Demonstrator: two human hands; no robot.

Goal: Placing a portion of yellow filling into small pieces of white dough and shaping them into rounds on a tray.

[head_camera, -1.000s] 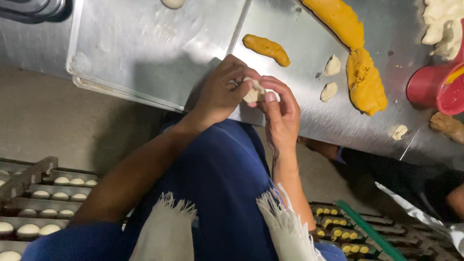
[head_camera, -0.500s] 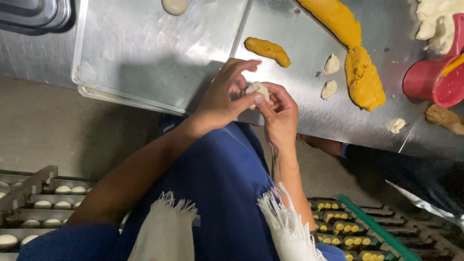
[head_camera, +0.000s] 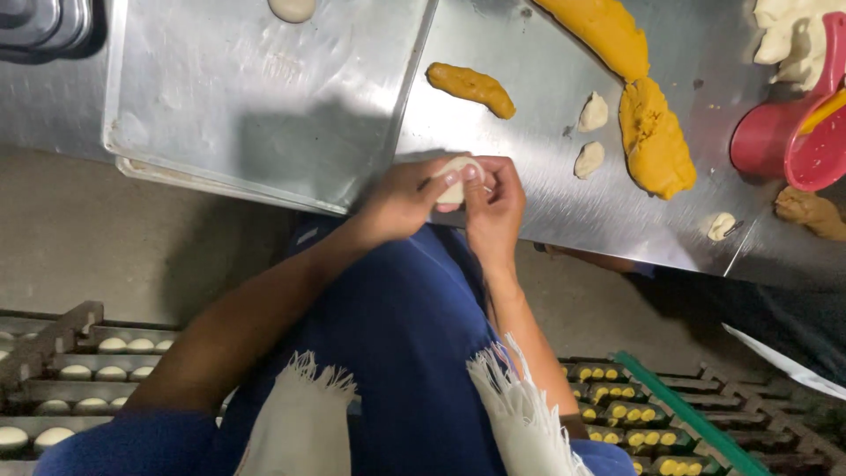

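My left hand (head_camera: 401, 198) and my right hand (head_camera: 495, 207) meet at the near edge of a steel table (head_camera: 529, 176), both pinching one small pale dough ball (head_camera: 456, 174). The fingers of both hands wrap around it and hide most of it. On the table beyond my hands lie an orange filling roll (head_camera: 471, 88), a long orange filling mass (head_camera: 648, 132) and two small white dough pieces (head_camera: 592, 113) (head_camera: 588, 159).
A steel baking tray (head_camera: 264, 97) lies at the left with one dough ball (head_camera: 292, 8) at its far edge. Red cups (head_camera: 793, 141) stand at the right beside white dough (head_camera: 784, 35). Below, racks hold rows of filled pieces (head_camera: 634, 414) and pale balls (head_camera: 79, 375).
Both hands stayed together on the dough ball and kept turning it; the fingers closed more tightly around it. The view shifted slightly.
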